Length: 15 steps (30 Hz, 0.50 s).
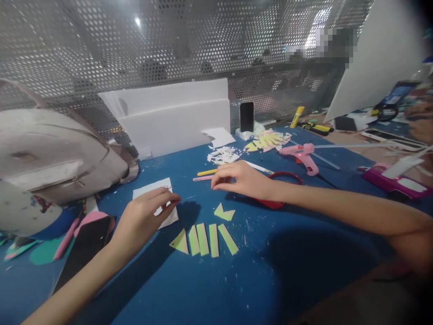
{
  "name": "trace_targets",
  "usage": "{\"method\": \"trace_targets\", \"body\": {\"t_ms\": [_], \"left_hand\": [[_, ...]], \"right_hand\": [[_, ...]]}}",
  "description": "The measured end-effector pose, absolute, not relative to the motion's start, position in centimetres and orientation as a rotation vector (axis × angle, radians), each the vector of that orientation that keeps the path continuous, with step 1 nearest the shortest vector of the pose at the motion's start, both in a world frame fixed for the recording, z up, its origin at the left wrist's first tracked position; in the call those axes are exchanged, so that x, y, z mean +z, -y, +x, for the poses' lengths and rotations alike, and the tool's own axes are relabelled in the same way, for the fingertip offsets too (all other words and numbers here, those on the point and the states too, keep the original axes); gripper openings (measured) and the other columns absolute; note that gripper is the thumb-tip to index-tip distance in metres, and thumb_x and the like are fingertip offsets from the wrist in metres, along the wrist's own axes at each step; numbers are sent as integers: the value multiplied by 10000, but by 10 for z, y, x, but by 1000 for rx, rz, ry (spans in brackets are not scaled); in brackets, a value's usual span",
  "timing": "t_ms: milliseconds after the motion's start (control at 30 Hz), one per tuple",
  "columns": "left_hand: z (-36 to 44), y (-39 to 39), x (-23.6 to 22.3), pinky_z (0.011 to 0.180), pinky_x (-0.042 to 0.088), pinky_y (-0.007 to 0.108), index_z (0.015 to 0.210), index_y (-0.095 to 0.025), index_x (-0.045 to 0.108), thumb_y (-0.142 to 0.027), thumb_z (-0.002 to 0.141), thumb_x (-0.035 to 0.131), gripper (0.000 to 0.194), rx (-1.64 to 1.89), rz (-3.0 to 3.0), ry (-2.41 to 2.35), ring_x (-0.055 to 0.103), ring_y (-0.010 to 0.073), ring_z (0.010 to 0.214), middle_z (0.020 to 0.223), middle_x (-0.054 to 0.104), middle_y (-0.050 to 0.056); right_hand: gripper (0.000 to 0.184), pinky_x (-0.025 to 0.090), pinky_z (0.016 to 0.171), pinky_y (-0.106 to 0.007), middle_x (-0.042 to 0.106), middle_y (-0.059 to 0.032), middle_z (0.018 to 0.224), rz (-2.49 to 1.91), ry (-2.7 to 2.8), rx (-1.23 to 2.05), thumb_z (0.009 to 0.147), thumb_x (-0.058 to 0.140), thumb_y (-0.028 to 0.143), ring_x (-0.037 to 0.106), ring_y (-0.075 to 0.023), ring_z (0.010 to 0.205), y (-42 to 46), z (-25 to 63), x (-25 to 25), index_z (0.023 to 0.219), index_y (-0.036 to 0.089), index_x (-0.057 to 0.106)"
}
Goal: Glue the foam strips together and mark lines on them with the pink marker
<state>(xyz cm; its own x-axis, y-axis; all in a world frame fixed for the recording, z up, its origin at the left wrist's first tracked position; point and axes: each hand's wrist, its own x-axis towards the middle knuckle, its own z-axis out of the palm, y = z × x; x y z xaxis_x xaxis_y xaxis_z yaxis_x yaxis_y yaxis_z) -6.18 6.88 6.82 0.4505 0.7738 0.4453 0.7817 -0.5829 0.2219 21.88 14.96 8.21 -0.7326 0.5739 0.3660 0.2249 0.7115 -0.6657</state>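
My left hand (pixel 144 221) rests on a white sheet of paper (pixel 152 189), fingers pinched together on its edge. My right hand (pixel 238 178) reaches across to a yellow pencil (pixel 207 172) and a pink one (pixel 202 178), fingertips bent down onto them. Under the right wrist lie red-handled scissors (pixel 287 177). Between the hands, a row of several yellow-green paper strips (pixel 204 239) and a small arrow-shaped piece (pixel 223 213) lie on the blue table (pixel 257 266).
A grey backpack (pixel 50 158) fills the left side. White foam boards (pixel 176 117) stand at the back, with a phone on a stand (pixel 246 117), paper scraps (pixel 223 155), a pink glue gun (pixel 302 155) and a black phone (pixel 86 248) at the near left. Another person's hand (pixel 421 119) shows at far right.
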Motion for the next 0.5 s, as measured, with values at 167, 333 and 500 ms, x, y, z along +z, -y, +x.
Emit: {"method": "trace_targets", "body": {"t_ms": [167,333,500], "left_hand": [[-67,-55,63,747,447,263,967,-246,642,-253,972,527,115,-775,-2656,1467,626,133,802,907,684,-17],[-72,-42,61,765,457,256,988,-262,623,-255,969,533,93,-814,-2665,1504,628,126,829,936,687,-29],[-79,-35,54,758,457,247,987,-286,643,-265,938,571,89,-876,-2630,1565,621,118,796,949,694,-42]], "right_hand": [[105,419,705,-251,686,-24,877,-562,2504,554,917,604,179,594,-116,779,-143,231,77,859,171,691],[118,439,735,-274,681,-27,887,-568,2594,491,935,576,202,600,-135,804,-138,239,66,893,176,683],[116,439,730,-274,674,-21,893,-598,2612,494,933,569,204,598,-130,816,-140,244,55,902,185,680]]}}
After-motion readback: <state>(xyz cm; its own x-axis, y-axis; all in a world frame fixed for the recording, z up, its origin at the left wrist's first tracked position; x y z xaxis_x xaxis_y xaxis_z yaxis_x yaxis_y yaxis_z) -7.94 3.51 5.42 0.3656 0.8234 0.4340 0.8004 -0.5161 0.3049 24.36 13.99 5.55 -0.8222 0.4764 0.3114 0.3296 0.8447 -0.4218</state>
